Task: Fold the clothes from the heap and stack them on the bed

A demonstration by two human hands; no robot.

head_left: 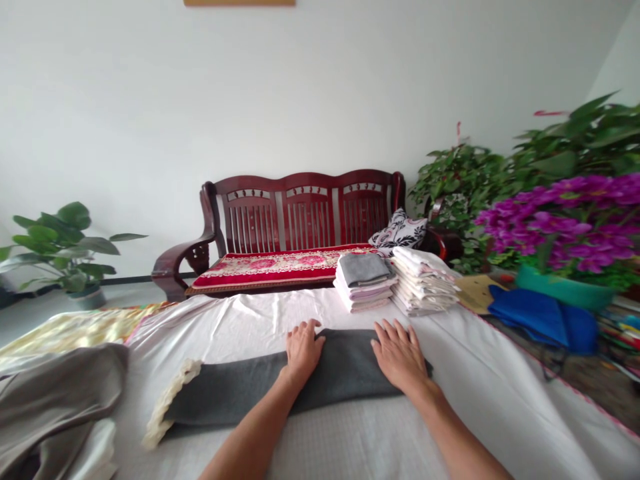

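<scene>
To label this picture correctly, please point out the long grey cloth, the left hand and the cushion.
Long grey cloth [347, 365], head view: its visible middle part.
Left hand [303, 349], head view: back of the hand.
Cushion [401, 231], head view: its patterned front.

Dark-grey fabric [350, 367], folded into a long band with cream scalloped lace edging [164, 408] at left, lying crosswise on white sheeting [500, 400]; right end, partly hidden, apparently doubled.
</scene>
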